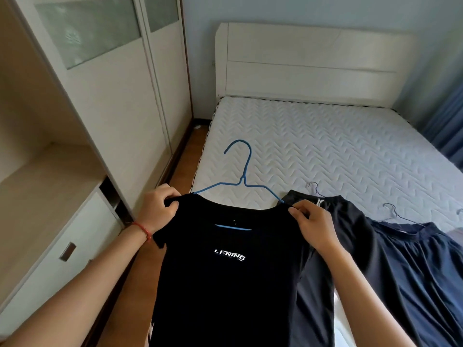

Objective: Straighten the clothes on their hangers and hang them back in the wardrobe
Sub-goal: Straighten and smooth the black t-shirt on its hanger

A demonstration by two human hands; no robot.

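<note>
A black T-shirt (pixel 225 279) with a white logo hangs on a blue wire hanger (pixel 241 181), held up in front of me over the bed's near left corner. My left hand (pixel 159 209) grips the shirt's left shoulder over the hanger arm. My right hand (pixel 310 226) pinches the right shoulder at the other hanger arm. The hook points up and left. The open wardrobe (pixel 45 171) stands at my left, its rail out of sight.
On the bare mattress (pixel 325 146) to my right lie dark grey trousers (pixel 313 284) and navy shorts (pixel 411 271), each on a grey wire hanger. Sliding wardrobe doors (pixel 120 96) run along the left. A narrow wooden floor strip separates wardrobe and bed.
</note>
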